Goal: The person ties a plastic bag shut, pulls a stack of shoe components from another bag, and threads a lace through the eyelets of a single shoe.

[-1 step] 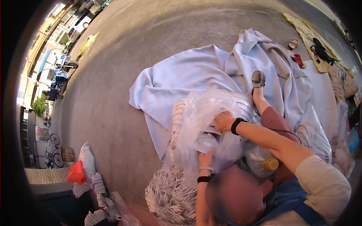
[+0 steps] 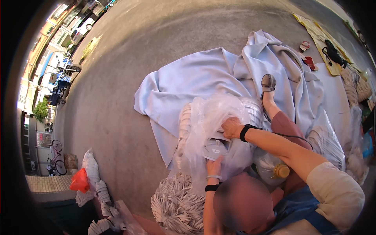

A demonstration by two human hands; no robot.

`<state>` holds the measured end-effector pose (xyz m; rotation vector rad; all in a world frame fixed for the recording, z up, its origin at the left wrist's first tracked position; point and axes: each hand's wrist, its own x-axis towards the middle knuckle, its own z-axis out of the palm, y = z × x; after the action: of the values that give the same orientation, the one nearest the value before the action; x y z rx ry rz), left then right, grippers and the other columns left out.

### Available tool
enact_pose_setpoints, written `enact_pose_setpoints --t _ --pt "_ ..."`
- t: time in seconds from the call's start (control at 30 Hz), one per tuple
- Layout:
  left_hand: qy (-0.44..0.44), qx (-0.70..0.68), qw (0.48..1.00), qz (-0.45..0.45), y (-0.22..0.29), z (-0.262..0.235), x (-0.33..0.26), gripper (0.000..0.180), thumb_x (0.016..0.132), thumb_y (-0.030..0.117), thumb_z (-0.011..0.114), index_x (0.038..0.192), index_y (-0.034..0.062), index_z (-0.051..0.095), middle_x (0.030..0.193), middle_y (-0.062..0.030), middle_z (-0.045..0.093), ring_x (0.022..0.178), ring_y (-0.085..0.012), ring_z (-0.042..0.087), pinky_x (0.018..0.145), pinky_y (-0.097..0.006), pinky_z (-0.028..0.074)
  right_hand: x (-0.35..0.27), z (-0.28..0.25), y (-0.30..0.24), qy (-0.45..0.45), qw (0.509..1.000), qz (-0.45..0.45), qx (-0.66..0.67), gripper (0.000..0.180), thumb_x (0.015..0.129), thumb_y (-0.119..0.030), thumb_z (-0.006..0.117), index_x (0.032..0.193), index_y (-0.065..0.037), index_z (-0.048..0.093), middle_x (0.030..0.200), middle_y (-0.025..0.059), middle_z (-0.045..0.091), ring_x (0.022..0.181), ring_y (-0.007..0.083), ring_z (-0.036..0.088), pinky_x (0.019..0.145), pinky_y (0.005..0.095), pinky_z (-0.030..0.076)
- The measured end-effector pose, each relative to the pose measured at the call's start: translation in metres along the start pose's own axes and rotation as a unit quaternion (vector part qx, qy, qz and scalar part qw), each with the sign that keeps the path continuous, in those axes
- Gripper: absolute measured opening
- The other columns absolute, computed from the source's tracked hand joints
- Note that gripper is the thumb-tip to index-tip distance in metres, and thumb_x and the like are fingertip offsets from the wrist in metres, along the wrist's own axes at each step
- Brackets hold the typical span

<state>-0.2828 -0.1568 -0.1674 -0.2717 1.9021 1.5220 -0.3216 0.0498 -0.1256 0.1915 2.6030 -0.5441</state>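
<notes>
A translucent plastic bag (image 2: 199, 129) lies bunched in front of me, its mouth spread around both hands. Near its lower edge, my left hand (image 2: 214, 167) pinches the rim of a pale grey flat piece (image 2: 215, 149) with a small dark mark. My right hand (image 2: 232, 127) reaches into the bag's mouth with fingers curled down. Their tips are hidden, so what they grip cannot be made out. White ribbed bundles (image 2: 184, 121) flank the bag. Left of my left forearm sits a heap of off-white strips (image 2: 177, 203).
A light grey sheet (image 2: 196, 74) spreads over the ground beyond the bag. To the right are a clear bottle with a yellow cap (image 2: 281, 170) and a filled clear bag (image 2: 327, 141). An orange bag (image 2: 80, 181) rests on white bundles at left. Parked vehicles (image 2: 60, 76) stand farther off.
</notes>
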Motion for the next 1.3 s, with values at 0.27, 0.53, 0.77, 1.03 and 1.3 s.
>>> enact_pose_setpoints --t 0.27,0.53,0.77,1.03,1.3 --pt "-0.009 0.085 0.996 0.000 -0.015 -0.002 0.008 0.034 0.076 0.016 0.065 0.103 -0.0049 0.060 0.097 -0.0062 0.063 0.084 -0.0159 0.058 0.073 -0.028 0.045 0.019 0.049 0.012 0.246 0.958 0.065 -0.131 0.041 0.068 -0.023 0.055 0.106 -0.010 0.063 0.111 0.0141 0.060 0.106 0.0286 0.054 0.085 0.0436 0.042" --pt "-0.033 -0.044 0.998 -0.035 -0.014 -0.003 0.004 0.023 0.075 0.009 0.066 0.096 -0.0002 0.061 0.085 -0.0013 0.060 0.070 -0.0102 0.054 0.060 -0.024 0.042 0.028 0.044 0.023 0.054 0.997 0.050 -0.032 0.044 0.078 -0.023 0.050 0.121 -0.013 0.054 0.129 0.0114 0.048 0.118 0.0295 0.046 0.096 0.0437 0.036" --pt "-0.026 -0.100 0.990 -0.100 0.008 -0.011 -0.038 0.026 0.073 0.008 0.069 0.096 0.0012 0.060 0.083 -0.0009 0.059 0.067 -0.0110 0.054 0.058 -0.025 0.042 -0.027 0.032 -0.008 0.145 0.988 -0.031 0.033 0.021 0.075 -0.016 0.049 0.082 -0.003 0.065 0.088 0.0197 0.063 0.081 0.0324 0.062 0.069 0.0417 0.049" --pt "0.028 -0.045 0.997 -0.048 -0.022 -0.015 -0.028 0.032 0.074 0.009 0.067 0.104 0.0005 0.059 0.091 -0.0031 0.061 0.077 -0.0141 0.057 0.065 -0.027 0.044 -0.019 -0.012 0.025 -0.053 0.951 -0.099 0.287 0.048 0.074 -0.037 0.053 0.102 0.000 0.061 0.102 0.0237 0.060 0.099 0.0347 0.056 0.085 0.0386 0.042" --pt "-0.003 -0.063 0.992 -0.111 -0.010 -0.015 -0.025 0.019 0.074 0.010 0.067 0.091 0.0033 0.060 0.076 0.0013 0.059 0.058 -0.0081 0.050 0.049 -0.025 0.038 0.028 0.013 0.042 0.106 0.878 0.093 0.458 0.040 0.084 -0.038 0.048 0.107 -0.007 0.059 0.106 0.0187 0.060 0.093 0.0296 0.060 0.087 0.0386 0.044"
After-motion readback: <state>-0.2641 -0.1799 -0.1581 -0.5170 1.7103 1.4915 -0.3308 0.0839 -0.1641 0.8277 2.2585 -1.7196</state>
